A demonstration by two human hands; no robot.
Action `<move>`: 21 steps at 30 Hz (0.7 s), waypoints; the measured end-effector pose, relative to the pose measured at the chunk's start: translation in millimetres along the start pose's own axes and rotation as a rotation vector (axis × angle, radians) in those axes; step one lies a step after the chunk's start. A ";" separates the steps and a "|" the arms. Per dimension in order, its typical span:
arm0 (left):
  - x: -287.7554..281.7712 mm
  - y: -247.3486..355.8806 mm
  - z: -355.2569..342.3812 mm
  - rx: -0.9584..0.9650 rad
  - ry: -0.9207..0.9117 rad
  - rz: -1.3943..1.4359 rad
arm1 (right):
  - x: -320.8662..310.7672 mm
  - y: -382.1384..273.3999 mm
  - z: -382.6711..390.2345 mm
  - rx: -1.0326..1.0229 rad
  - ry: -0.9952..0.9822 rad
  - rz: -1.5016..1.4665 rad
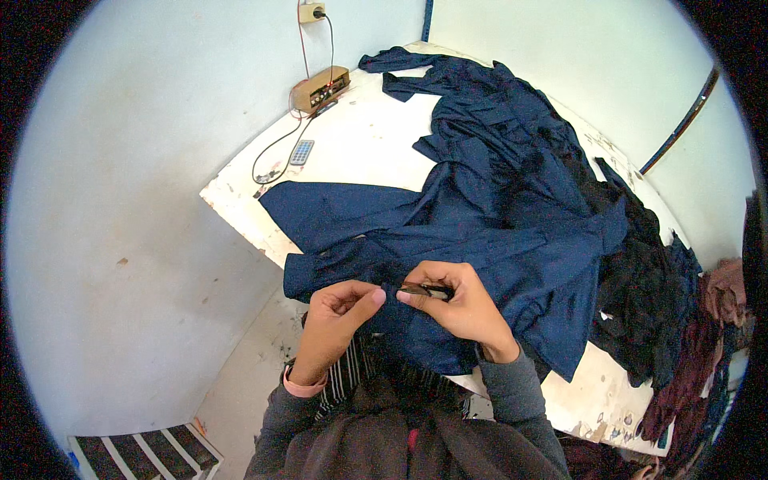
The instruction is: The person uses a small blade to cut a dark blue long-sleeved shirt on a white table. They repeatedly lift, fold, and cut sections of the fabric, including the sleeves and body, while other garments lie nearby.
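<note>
A navy blue garment [496,248] with long sleeves lies spread over the near part of the white table, its front edge hanging toward me. My left hand [332,316] is closed in a pinch on a bit of its navy cloth, thumb against forefinger. Just to the right, my right hand [464,304] is wrapped round small dark thread snips [436,291]. Their tip points left, close to the left fingertips. Whatever lies between the tip and the pinched cloth is too small to make out.
More navy garments [496,104] lie heaped toward the table's far end, with black clothes [640,312] along the right. A brown box-shaped radio [320,90], its cable and a small remote [302,152] sit near the left wall. Maroon cloth [680,392] hangs off the right edge.
</note>
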State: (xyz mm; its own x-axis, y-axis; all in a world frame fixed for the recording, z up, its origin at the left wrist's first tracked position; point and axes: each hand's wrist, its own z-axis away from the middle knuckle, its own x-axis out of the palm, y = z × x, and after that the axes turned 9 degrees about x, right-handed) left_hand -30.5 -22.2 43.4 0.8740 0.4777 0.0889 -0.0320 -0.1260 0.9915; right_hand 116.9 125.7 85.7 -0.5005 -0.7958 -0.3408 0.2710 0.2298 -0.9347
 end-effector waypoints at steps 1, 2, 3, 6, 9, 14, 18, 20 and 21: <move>8.0 4.1 -3.3 0.040 0.013 0.027 | 1.0 5.1 0.7 -0.075 0.066 -0.004; 10.2 -0.1 -5.5 -0.002 0.014 0.126 | -0.2 6.7 4.7 -0.127 0.154 0.034; 11.5 -8.0 -8.5 -0.044 0.015 0.224 | -1.6 5.0 8.7 -0.179 0.242 0.073; 17.0 -7.5 -12.7 -0.114 0.044 0.417 | -1.5 1.9 16.9 -0.379 0.459 0.230; 19.6 -6.2 -20.0 -0.115 0.033 0.480 | -10.9 3.6 22.0 -0.520 0.509 0.508; 18.5 -15.3 -20.5 -0.146 -0.019 0.516 | -4.0 5.2 20.8 -0.603 0.590 0.636; 20.6 -14.7 -20.7 -0.157 -0.017 0.512 | -3.1 7.5 21.3 -0.619 0.633 0.681; 19.1 -15.0 -20.4 -0.167 -0.030 0.517 | -3.0 8.2 22.0 -0.620 0.632 0.697; 17.2 -16.3 -20.5 -0.171 -0.041 0.521 | -2.7 8.1 22.6 -0.618 0.632 0.709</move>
State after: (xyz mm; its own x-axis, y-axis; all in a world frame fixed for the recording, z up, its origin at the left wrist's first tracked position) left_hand -24.9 5.9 30.8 0.7391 0.3554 0.5722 -0.5411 -0.1926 0.8186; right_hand 139.0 117.1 81.3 -0.7687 0.0095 -0.6395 0.2942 0.8930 -0.3404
